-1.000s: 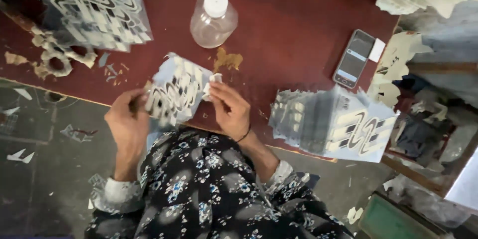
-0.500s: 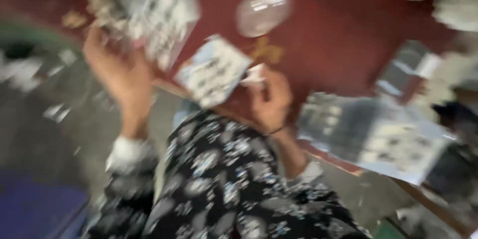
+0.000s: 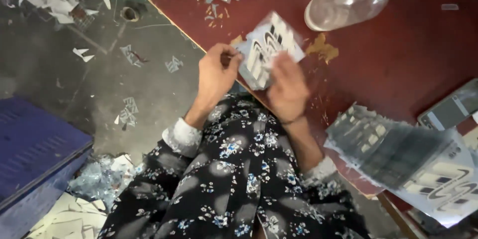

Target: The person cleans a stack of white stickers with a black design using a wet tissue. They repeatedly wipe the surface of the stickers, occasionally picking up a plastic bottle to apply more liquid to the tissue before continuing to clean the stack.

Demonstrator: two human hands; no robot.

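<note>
A: Starting at the left, what was there?

B: A blue crate (image 3: 35,144) sat well left of the fingers, on a floor (image 3: 89,85) littered with paper scraps (image 3: 128,112). Then came the left hand (image 3: 215,77), its fingers (image 3: 230,60) pinched together on the left edge of a small stack of printed sheets (image 3: 269,45).

A: And the stack itself?

B: It was held over the near edge of the red counter (image 3: 398,55), tilted, between both hands. The right hand (image 3: 288,90) lay against its lower right side; that hand was blurred, so I could not tell whether its fingers were clamped on the sheets or only pressed to them.

A: Further right?

B: A clear plastic bottle (image 3: 348,2) lay on its side beyond the fingers, and a larger pile of printed sheets (image 3: 413,159) sat to their right, near a phone (image 3: 450,109).

A: What looked risky?

B: I judged the grip thin: a pinch at one edge could let sheets fan out and slide off the counter edge to the floor. A quick sweep of the right hand might also knock the bottle rolling
</note>
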